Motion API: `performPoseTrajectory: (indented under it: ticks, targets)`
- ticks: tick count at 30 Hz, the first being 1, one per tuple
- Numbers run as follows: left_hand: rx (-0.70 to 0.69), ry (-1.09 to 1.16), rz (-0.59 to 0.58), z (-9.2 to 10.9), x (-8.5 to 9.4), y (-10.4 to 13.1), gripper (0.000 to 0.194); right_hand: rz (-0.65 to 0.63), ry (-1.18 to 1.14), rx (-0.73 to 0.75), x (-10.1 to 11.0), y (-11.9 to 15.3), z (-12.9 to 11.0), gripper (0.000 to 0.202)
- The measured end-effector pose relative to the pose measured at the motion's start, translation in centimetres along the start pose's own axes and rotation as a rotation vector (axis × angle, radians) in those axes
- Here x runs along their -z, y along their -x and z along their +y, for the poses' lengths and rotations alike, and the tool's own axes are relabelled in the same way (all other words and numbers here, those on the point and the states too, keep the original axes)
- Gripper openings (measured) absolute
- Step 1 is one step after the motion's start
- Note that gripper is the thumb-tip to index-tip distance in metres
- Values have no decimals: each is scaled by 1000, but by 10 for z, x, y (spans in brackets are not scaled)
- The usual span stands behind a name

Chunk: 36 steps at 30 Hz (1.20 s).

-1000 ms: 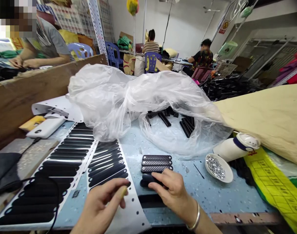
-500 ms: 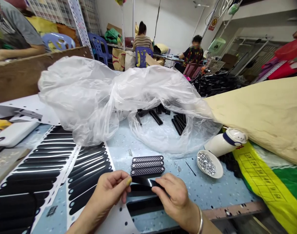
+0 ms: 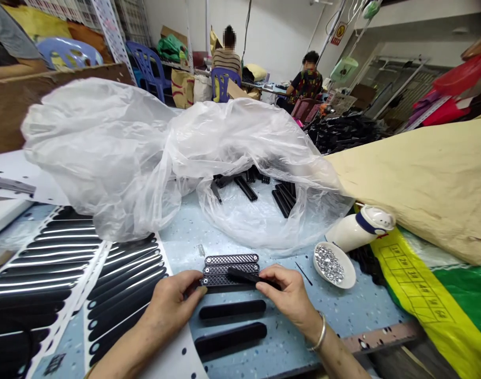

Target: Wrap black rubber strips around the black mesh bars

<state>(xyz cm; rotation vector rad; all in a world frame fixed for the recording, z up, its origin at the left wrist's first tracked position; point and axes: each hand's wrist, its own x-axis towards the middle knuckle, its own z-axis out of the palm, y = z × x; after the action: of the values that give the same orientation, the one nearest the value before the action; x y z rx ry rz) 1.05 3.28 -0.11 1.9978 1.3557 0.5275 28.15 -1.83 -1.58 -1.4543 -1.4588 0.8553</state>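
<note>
Three black bars with a crosshatched top and small round metal ends, the crosshatched bars, lie stacked side by side on the speckled blue table. My left hand is closed at their left end, thumb and forefinger pinching the nearest bar. Between the thumb and fingers of my right hand is a smooth black strip, tilted above the right part of the bars. Closer to me, two more black strips lie flat, an upper strip and a lower strip.
White sheets with rows of black strips lie at left. At right stand a white bowl of small metal parts and a white bottle. A clear plastic bag with black pieces spreads behind. Other people sit farther back.
The black strip, earlier between both hands, is now in my right hand only, over the crosshatched bars. My left hand has let go of it and moved to the bars' left end.
</note>
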Motion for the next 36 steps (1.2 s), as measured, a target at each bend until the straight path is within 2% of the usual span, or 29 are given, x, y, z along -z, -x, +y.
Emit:
performPoseTrajectory:
  ticks: [7, 12, 16, 24, 36]
  targets:
    - [28, 31, -92, 1, 4, 4, 24, -127, 121, 162, 6, 1, -15, 4]
    - [96, 126, -65, 5, 3, 9, 26, -69, 172, 324, -1, 1, -23, 9]
    - [93, 213, -64, 6, 1, 10, 25, -40, 235, 413, -14, 1, -25, 12]
    - [118, 290, -53, 6, -4, 11, 21, -48, 286, 468, -21, -1, -30, 13]
    - [135, 316, -93, 14, 4, 12, 20, -60, 336, 479, -24, -4, -33, 11]
